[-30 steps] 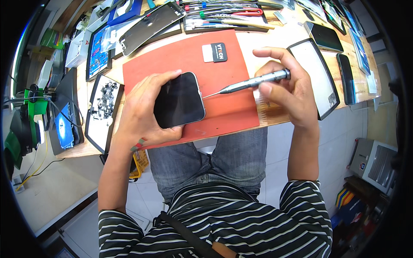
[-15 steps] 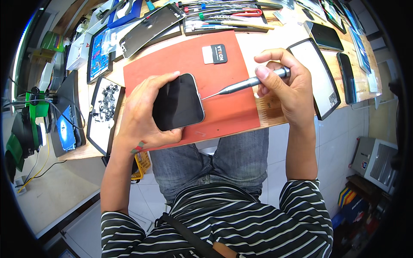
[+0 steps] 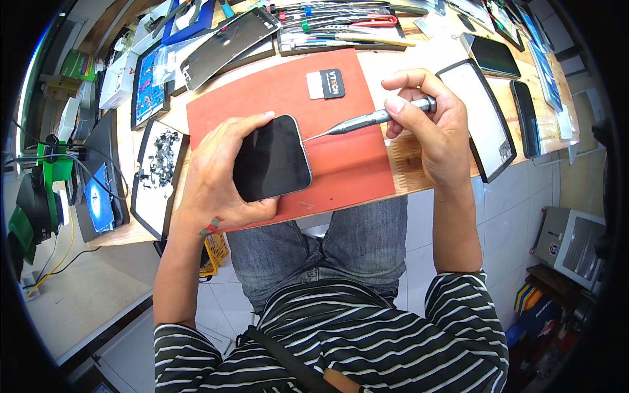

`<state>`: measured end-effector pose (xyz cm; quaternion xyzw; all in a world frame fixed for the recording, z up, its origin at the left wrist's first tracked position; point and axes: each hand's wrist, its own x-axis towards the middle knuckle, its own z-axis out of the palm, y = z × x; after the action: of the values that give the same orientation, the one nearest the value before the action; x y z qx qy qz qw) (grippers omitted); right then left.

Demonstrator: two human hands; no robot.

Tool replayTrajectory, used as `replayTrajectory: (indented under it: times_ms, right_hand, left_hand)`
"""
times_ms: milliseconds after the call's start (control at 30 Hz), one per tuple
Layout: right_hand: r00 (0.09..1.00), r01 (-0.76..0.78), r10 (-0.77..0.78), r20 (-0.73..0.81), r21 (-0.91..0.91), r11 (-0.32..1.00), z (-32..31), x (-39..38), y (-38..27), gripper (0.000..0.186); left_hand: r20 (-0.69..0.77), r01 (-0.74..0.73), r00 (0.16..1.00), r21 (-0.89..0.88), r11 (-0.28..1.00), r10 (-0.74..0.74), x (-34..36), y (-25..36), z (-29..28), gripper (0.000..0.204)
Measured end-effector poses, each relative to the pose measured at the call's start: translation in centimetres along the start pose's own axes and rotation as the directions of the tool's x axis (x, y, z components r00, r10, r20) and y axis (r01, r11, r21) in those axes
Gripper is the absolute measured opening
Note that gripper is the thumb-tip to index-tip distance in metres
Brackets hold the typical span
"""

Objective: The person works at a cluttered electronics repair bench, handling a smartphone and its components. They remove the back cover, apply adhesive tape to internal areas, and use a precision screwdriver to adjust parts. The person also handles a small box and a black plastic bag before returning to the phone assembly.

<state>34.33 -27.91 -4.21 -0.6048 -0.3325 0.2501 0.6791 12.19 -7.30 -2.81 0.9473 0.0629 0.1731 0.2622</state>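
A smartphone (image 3: pixel 272 159) with a dark screen is gripped along its left side by my left hand (image 3: pixel 213 167), thumb at the lower edge and fingers at the upper corner. Between the thumb and fingers of my right hand (image 3: pixel 429 124) is a slim grey screwdriver (image 3: pixel 360 122). Its thin tip points left and meets, or nearly meets, the phone's right edge; I cannot tell if it touches. Under the phone lies an orange-red mat (image 3: pixel 341 164). A small black and white card (image 3: pixel 326 84) rests on the mat's far part.
Left of the mat, a white tray (image 3: pixel 145 203) holds several small dark parts. At the far side are a loose phone screen (image 3: pixel 229 47) and a rack of tweezers and tools (image 3: pixel 341 29). On the right are an empty white tray (image 3: pixel 477 105) and two dark phones (image 3: pixel 493 56).
The screwdriver tip has moved slightly up along the phone's right edge, and my right hand has shifted a little up and left. My left hand still holds the phone.
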Motion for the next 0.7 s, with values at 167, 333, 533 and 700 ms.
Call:
replayTrajectory:
  times_ms: [167, 333, 533, 700]
  right_hand:
    - [0.999, -0.035, 0.034, -0.028, -0.020, 0.999, 0.1, 0.0, -0.1, 0.020]
    - [0.987, -0.156, 0.157, 0.035, -0.044, 0.987, -0.3, -0.1, -1.4, 0.019]
    - [0.994, -0.058, 0.055, 0.092, 0.033, 0.998, -0.5, -0.3, -0.6, 0.038]
    - [0.974, -0.208, 0.196, 0.111, 0.114, 0.971, -0.9, -0.3, -0.6, 0.029]
  left_hand:
    - [0.020, -0.009, 1.000, 0.010, 1.000, 0.008, 0.1, 0.1, -0.1, 0.084]
    - [0.051, 0.019, 0.999, 0.028, 0.999, -0.020, 0.2, 0.3, 0.0, 0.084]
    - [0.062, 0.045, 0.997, 0.046, 0.998, -0.047, 0.2, 0.5, 0.0, 0.086]
    - [0.054, 0.024, 0.998, 0.047, 0.999, -0.027, 0.1, 0.4, -0.1, 0.087]
